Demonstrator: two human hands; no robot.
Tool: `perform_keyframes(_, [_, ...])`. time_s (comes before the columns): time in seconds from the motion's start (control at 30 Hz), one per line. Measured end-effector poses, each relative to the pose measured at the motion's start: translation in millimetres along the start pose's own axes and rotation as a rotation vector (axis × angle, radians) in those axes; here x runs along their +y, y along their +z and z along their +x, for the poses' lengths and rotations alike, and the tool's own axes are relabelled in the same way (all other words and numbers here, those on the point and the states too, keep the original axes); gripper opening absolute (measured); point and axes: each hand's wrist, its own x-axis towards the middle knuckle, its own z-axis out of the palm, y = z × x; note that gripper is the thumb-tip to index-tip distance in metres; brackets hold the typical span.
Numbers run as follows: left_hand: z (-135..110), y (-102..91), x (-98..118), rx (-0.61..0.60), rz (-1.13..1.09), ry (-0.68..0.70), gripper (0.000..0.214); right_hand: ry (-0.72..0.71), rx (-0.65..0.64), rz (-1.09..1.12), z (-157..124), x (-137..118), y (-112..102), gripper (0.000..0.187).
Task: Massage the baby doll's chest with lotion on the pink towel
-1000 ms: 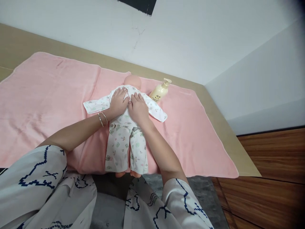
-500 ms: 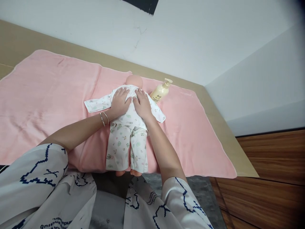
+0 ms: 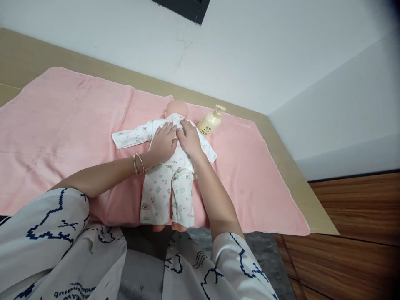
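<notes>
A baby doll [image 3: 167, 196] in a white printed top and trousers lies on a pink blanket [image 3: 78, 125], its bare head at the far end and its feet at the near edge. Its face does not show. My left hand [image 3: 164, 143] rests flat on the left of the doll's back, fingers stretched out. On the upper right of the back lies my right hand [image 3: 190, 139], its fingers also extended. The two hands nearly meet at the middle. Both of the doll's sleeves spread out sideways.
A cream pump bottle [image 3: 211, 121] lies tilted on the blanket, just right of the doll's shoulder. Beneath the blanket is a tan tabletop [image 3: 281, 154], with a white wall [image 3: 125, 37] behind it. Wooden panels [image 3: 359, 208] stand at the right.
My left hand has slid right and slightly down across the doll's back, closer to my right hand. The right hand has shifted slightly downward. The doll stays in place.
</notes>
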Motion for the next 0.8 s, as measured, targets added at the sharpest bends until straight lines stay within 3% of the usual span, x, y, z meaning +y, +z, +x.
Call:
perform_keyframes(0.1, [7,-1.1,-7,-0.015,-0.117,-0.039,0.053,0.016,-0.004,-0.031,-5,-8,-2,0.052])
perform_keyframes(0.2, [26,-0.8,-28,0.012,-0.171,-0.073,0.053,0.019,-0.03,-0.136,-18,-26,-2,0.055])
perform_keyframes(0.33, [42,1.6,-49,0.057,-0.179,-0.026,0.049,-0.026,-0.051,-0.224,-29,-41,-2,0.058])
perform_keyframes(0.43, [35,5.0,-44,0.072,-0.098,-0.007,0.047,-0.002,-0.032,-0.172,-25,-37,-1,0.055])
perform_keyframes(0.67, [1,2.3,-7,0.014,0.035,0.052,0.052,-0.041,-0.046,-0.06,-9,-10,-1,0.055])
perform_keyframes(0.8, [10,-2.2,-16,-0.02,-0.016,0.064,0.054,-0.033,-0.068,-0.096,-13,-15,0,0.057])
